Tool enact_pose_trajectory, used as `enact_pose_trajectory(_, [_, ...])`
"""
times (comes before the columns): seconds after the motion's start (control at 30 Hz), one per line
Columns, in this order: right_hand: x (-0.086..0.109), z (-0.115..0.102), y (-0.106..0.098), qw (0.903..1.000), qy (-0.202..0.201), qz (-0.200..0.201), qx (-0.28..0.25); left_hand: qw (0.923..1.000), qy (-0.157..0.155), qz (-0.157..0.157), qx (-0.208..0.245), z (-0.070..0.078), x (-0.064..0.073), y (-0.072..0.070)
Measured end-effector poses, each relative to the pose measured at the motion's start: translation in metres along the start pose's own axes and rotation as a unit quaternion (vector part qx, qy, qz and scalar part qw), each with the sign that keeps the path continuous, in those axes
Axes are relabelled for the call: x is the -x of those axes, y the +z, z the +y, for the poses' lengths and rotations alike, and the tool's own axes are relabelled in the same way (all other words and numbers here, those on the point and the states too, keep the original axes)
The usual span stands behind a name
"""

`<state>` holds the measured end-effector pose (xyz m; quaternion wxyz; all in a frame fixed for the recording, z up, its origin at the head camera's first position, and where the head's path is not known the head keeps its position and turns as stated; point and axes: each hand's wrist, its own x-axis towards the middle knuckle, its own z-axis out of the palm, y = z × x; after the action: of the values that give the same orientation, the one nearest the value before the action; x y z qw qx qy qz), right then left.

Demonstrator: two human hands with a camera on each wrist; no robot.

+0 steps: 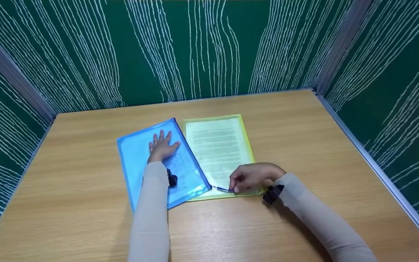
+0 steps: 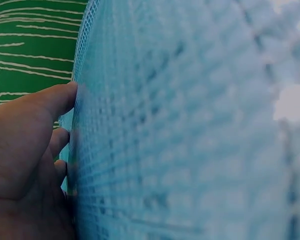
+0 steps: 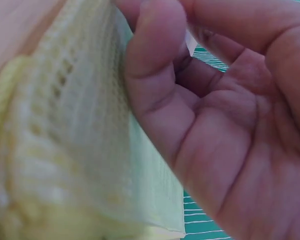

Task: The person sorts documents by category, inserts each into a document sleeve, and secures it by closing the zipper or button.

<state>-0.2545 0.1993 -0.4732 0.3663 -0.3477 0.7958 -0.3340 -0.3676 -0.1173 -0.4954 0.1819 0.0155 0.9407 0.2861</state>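
A blue mesh zip folder [image 1: 187, 174] with papers inside lies tilted on the table, its right part over a yellow mesh zip folder [image 1: 247, 136]. My left hand [image 1: 162, 147] rests on the blue folder with fingers spread; the left wrist view shows its mesh [image 2: 180, 125] close up. My right hand [image 1: 251, 176] pinches the blue zipper pull [image 1: 222, 189] at the blue folder's lower right corner, above the yellow folder. In the right wrist view, the right hand [image 3: 205, 110] has curled fingers beside the yellow mesh [image 3: 75, 135]; the pull is hidden there. A printed sheet [image 1: 216, 149] shows through the yellow folder.
The wooden table [image 1: 304, 145] extends around both folders. Green panels [image 1: 213, 47] with white wavy lines stand behind it and at both sides, with grey metal posts [image 1: 340, 47] at the corners.
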Motion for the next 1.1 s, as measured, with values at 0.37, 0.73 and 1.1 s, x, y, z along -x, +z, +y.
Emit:
enact_pose_trajectory(0.37, [-0.005,-0.005,-0.001,0.9997,0.009,-0.019,0.015,1.0,0.002,-0.001,0.009,-0.005,0.001,-0.002])
enact_pose_trajectory(0.73, [-0.017,-0.013,0.002,0.9992,0.011,-0.017,0.035,0.9999,-0.009,0.006,0.005,-0.013,0.002,-0.007])
enact_pose_trajectory(1.1, [-0.016,-0.015,0.004,0.9959,0.023,0.006,0.087,0.9988,0.009,0.022,0.043,-0.014,-0.001,-0.008])
